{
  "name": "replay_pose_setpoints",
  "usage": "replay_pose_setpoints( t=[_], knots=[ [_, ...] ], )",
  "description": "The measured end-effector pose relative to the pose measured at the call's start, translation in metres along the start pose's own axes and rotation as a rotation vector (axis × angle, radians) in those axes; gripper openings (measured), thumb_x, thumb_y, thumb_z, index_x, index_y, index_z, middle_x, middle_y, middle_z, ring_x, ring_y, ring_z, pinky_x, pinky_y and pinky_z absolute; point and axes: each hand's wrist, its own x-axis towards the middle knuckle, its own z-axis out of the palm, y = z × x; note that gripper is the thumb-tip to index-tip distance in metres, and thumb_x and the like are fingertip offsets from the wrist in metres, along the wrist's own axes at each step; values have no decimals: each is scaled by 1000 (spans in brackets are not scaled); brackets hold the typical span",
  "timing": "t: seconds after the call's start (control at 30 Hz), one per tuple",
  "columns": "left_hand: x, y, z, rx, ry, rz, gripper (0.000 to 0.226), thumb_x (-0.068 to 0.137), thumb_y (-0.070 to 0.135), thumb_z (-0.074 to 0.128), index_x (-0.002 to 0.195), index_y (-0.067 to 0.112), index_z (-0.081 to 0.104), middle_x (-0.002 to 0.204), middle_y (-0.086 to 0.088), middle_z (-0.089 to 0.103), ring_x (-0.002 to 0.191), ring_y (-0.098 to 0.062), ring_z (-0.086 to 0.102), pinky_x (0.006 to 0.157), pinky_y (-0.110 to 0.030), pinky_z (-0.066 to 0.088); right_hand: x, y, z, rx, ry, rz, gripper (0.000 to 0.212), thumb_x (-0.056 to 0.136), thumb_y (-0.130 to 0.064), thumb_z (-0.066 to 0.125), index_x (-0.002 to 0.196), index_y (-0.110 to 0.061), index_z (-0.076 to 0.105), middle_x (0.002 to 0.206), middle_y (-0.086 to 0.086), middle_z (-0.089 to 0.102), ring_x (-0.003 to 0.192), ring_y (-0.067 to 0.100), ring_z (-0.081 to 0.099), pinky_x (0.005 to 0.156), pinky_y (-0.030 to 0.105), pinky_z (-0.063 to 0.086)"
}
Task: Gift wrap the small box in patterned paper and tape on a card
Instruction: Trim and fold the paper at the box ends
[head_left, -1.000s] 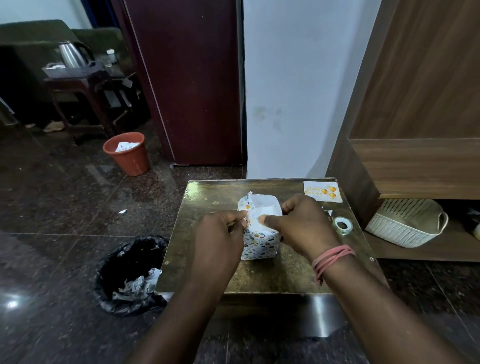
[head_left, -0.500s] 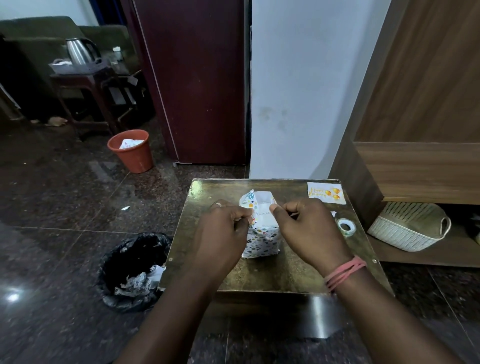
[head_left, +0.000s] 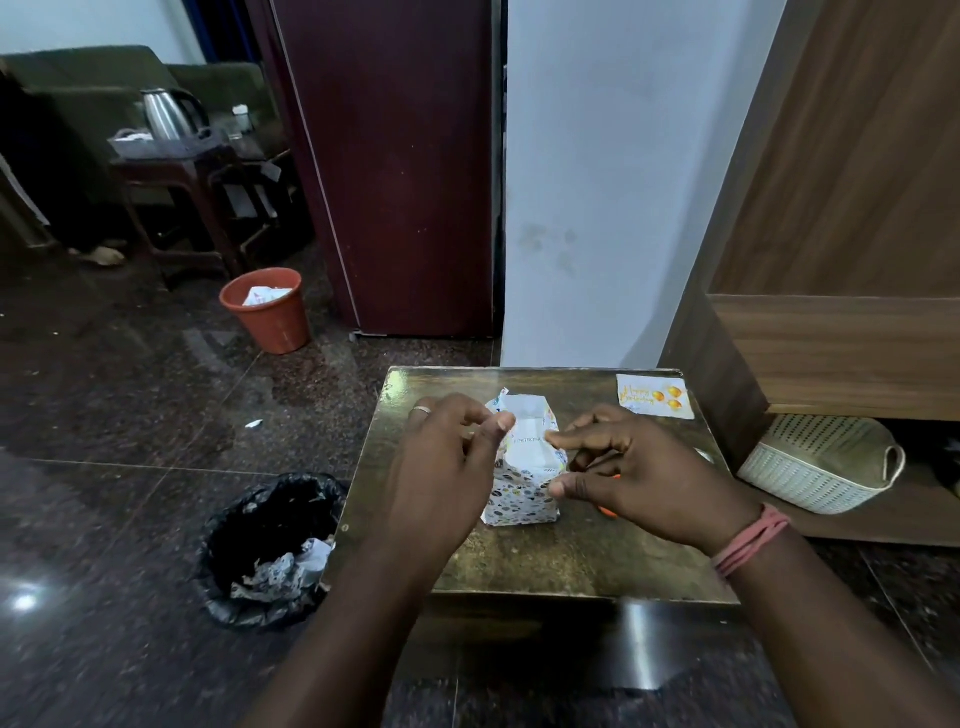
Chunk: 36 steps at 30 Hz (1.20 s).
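On the left we've got our left hand (head_left: 447, 457) with fingers curled, thumb and forefinger pinching the patterned paper (head_left: 522, 496) against the small box (head_left: 530, 441) standing mid-table (head_left: 519, 566), while our right hand (head_left: 639, 475) pinches the opposite edge, steadying the open end for folding.

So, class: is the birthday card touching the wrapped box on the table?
Apart. The head view shows the card lying flat at the table's far right corner, with bare tabletop between it and the box.
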Motion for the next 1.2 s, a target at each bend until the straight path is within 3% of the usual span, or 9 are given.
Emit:
replay_pose_setpoints(
  t=[0.17, 0.37, 0.5, 0.6, 0.73, 0.83, 1.0, 1.13, 1.2],
  knots=[
    [11, 14, 7, -49, 75, -166, 56, 75, 61, 82, 117, 30, 61, 110, 11, 63, 95, -4, 64, 81, -29, 55, 1, 0, 2, 4, 4, 14, 54, 64, -48, 85, 114, -29, 76, 101, -8, 60, 86, 18, 65, 85, 38, 60],
    [21, 22, 18, 6, 117, -224, 7, 83, 29, 71, 87, 24, 74, 75, 8, 72, 68, -8, 66, 60, -25, 50, 3, -2, 4, -33, 24, 4, 46, 69, -41, 89, 112, -27, 77, 98, -5, 59, 84, 19, 64, 83, 41, 59],
    [24, 23, 8, 25, 140, -227, 14, 87, 19, 65, 75, 21, 73, 61, 11, 65, 55, -2, 58, 44, -15, 36, 3, -3, 6, -13, 28, 8, 52, 64, -45, 90, 109, -25, 78, 99, -6, 61, 86, 16, 66, 87, 43, 58],
    [22, 21, 10, -56, 70, -272, 4, 81, 19, 70, 83, 22, 73, 70, 10, 70, 64, -6, 66, 55, -21, 48, 2, -10, 5, 52, 62, 74, 62, 58, -66, 83, 105, -27, 76, 97, 2, 67, 85, 19, 70, 86, 45, 60],
    [24, 21, 11, -302, -14, -394, 30, 60, 23, 75, 89, 14, 75, 80, -6, 78, 80, -34, 76, 75, -49, 64, 6, -16, 15, 253, 178, 201, 56, 72, -49, 86, 115, -20, 65, 102, 11, 67, 82, 24, 74, 71, 45, 64],
    [20, 23, 12, -435, -64, -469, 10, 71, 4, 75, 76, 13, 74, 79, -19, 77, 80, -39, 76, 73, -50, 62, 11, -15, 24, 237, 192, 314, 42, 79, -36, 86, 111, -14, 71, 95, 5, 76, 75, 21, 75, 72, 46, 64],
    [20, 24, 17, -475, -120, -503, 22, 58, 15, 61, 75, 18, 75, 79, -15, 77, 81, -40, 76, 77, -64, 61, 20, -15, 33, 185, 232, 414, 17, 82, -26, 77, 98, -18, 78, 83, -2, 78, 77, 23, 76, 76, 54, 62],
    [18, 24, 18, -347, -85, -431, 15, 68, 10, 62, 69, 20, 74, 68, -9, 75, 71, -37, 74, 63, -46, 60, 23, -21, 35, 135, 268, 437, 11, 82, -22, 78, 91, -16, 79, 77, 2, 78, 73, 27, 76, 72, 53, 63],
    [17, 24, 19, -317, -71, -410, 16, 65, 14, 61, 70, 21, 74, 66, -9, 74, 72, -39, 74, 62, -49, 60, 21, -24, 35, 152, 281, 458, 6, 82, -19, 78, 87, -15, 78, 77, 8, 77, 74, 32, 76, 72, 54, 63]
  ],
)
